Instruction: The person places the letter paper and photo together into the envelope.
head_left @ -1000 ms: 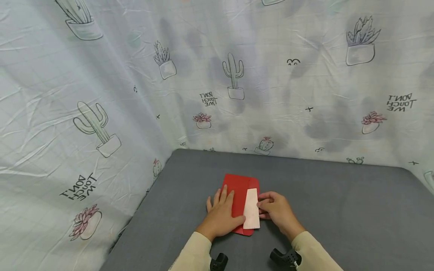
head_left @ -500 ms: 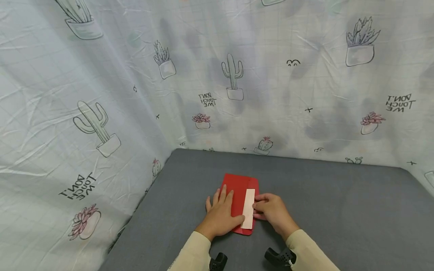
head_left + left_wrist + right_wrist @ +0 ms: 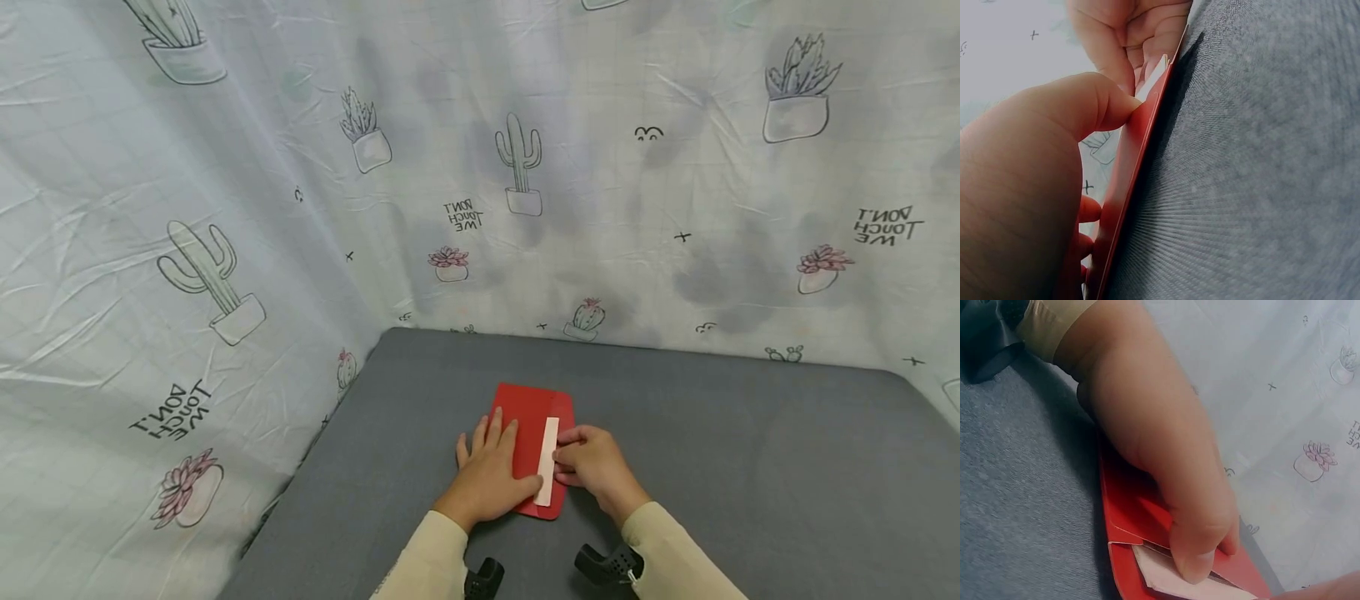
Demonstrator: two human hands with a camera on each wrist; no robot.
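Note:
A red envelope (image 3: 528,410) lies flat on the grey table, its flap (image 3: 564,410) folded out to the right. Partly inside its mouth is a pale pink-white paper (image 3: 547,458), of which only a narrow strip shows. My left hand (image 3: 486,482) rests spread on the envelope's body, the thumb pressing near the mouth beside the paper. Fingers of my right hand (image 3: 600,467) pinch the paper's outer edge over the flap. In the right wrist view the right thumb (image 3: 1196,565) sits on the paper (image 3: 1159,574), the other fingers mostly hidden behind it.
The grey cloth-covered table (image 3: 750,467) stretches out to the right and behind the envelope. A pale curtain (image 3: 600,167) printed with cacti hangs along the back and left edges. Black wrist devices (image 3: 483,578) sit at both cuffs.
The right hand has moved left with the paper, which has slid deeper into the envelope, so its visible strip is much narrower. The left hand has stayed in place.

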